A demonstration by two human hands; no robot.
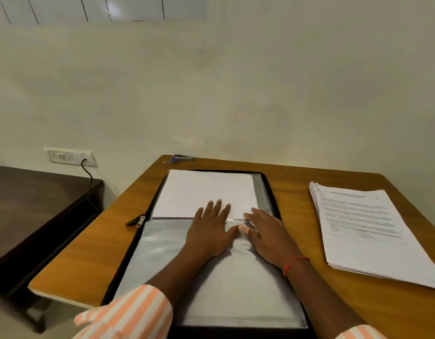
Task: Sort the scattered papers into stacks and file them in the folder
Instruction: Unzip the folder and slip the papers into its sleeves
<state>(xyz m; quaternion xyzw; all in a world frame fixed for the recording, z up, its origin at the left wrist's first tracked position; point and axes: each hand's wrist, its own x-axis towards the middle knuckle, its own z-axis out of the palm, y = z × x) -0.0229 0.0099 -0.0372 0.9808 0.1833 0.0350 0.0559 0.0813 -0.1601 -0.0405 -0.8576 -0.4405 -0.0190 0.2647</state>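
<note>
Both the left hand (209, 228) and the right hand (268, 236) lie spread flat on the open black zip folder (268, 189), apparently smoothing blank white sheets (204, 192) into its far clear sleeve. A printed paper stack (365, 228) waits at right.

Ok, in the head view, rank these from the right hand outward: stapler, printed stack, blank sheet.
1. blank sheet, at the fingertips of the right hand.
2. printed stack, off to its right.
3. stapler, at the far edge, leftward.
</note>
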